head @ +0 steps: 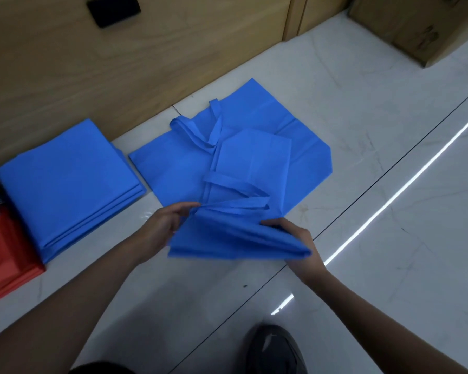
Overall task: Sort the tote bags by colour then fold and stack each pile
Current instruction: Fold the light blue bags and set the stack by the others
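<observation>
A folded blue tote bag (235,238) is held over a pale tiled floor (362,171), just below the middle of the view. Its underside is hidden, and blur softens its near edge, so its layers cannot be counted. The bag spans both hands. The left hand (165,225) is at its 9 o'clock end and the right hand (299,242) at its 3 o'clock end.

The left grip is narrow and pinches the corner where a strap starts. The right grip curls over the far edge, with the thumb hidden beneath the cloth.

At 12 o'clock, loose blue bags (254,147) lie overlapped with their handles tangled. At 9 o'clock a folded blue stack (65,184) sits against a wooden wall (173,49). At 8 o'clock a red stack (6,255) is cut off by the left edge. A dark shoe (276,349) at 6 o'clock is cropped.
</observation>
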{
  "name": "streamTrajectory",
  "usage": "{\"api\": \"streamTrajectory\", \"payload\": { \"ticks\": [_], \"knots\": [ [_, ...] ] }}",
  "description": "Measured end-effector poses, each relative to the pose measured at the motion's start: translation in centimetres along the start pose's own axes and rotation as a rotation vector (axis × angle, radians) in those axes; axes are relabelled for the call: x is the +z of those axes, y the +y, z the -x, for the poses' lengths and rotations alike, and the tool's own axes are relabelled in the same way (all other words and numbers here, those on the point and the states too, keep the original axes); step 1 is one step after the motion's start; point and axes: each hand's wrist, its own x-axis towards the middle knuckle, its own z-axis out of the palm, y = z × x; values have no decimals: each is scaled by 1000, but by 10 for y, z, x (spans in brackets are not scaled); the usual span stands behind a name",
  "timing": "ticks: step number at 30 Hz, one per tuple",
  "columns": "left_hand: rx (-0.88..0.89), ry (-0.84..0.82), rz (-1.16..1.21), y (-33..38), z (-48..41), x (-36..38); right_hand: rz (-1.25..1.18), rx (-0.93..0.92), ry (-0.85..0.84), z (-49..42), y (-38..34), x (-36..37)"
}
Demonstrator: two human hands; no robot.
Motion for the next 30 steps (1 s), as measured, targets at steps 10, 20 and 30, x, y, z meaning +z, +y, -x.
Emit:
{"api": "streamTrajectory", "payload": {
  "ticks": [10, 20, 30],
  "knots": [
    [221, 202, -27, 28, -36, 39, -16, 298, 381, -70, -28, -16],
    [162, 516, -415, 14, -77, 42, 85, 696, 346, -93, -23, -8],
    [461, 763, -1278, -2, -75, 33, 1047, -143, -124, -106, -2, 16]
  ]
}}
